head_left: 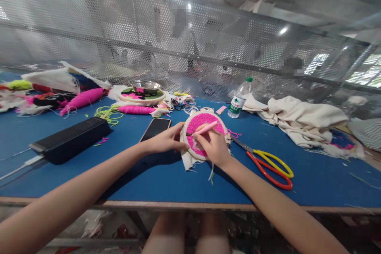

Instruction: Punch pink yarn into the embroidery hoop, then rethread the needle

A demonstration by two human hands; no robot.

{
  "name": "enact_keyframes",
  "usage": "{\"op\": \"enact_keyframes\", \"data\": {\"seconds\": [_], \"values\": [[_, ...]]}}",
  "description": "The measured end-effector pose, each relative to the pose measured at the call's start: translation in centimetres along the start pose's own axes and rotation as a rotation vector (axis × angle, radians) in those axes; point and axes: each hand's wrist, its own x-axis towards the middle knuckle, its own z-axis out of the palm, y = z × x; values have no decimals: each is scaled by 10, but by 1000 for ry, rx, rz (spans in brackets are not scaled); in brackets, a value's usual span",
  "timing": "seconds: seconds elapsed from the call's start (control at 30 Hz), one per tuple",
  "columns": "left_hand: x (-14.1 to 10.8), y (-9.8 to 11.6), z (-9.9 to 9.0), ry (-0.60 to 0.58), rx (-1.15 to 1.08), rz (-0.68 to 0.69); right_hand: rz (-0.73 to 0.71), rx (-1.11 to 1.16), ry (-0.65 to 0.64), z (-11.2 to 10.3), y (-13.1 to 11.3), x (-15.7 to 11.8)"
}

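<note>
A round embroidery hoop (pixel 195 151) holds white cloth covered mostly in looped pink yarn (pixel 205 121). My left hand (pixel 168 139) grips the hoop's left rim, thumb in front and fingers behind. In my right hand (pixel 216 147) is a pink pen-shaped punch needle (pixel 206 127), pinched between thumb and fingers and slanting over the stitched face. Its tip is near a small dark patch left of the middle, too small to make out. Loose cloth edges and thread ends hang below the hoop. Pink yarn trails from its right side.
Scissors (pixel 268 164) with red and yellow handles lie right of the hoop. A phone (pixel 156 128) and a black power bank (pixel 71 139) are on the left. Behind stand a water bottle (pixel 238 99), a second hoop (pixel 143 101), pink yarn (pixel 85 100) and crumpled cloth (pixel 297 117).
</note>
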Motion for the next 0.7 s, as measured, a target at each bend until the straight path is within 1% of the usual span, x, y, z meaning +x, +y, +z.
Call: {"op": "enact_keyframes", "data": {"seconds": [0.1,0.3,0.47,0.53,0.63,0.7], "values": [[1,-1,-1,-5,-1,3,72,66,30,-2,1,-2],[0,-1,-1,-3,-1,10,103,119,56,-3,5,-3],[0,0,-1,-9,12,10,31,111,76,-3,4,-2],[-1,-1,-1,-3,16,14,-4,83,48,-4,1,0],[-2,-2,1,20,24,67,-41,41,1,-6,-2,2],[-3,-2,2,40,26,102,-109,2,0,-7,-3,3]]}}
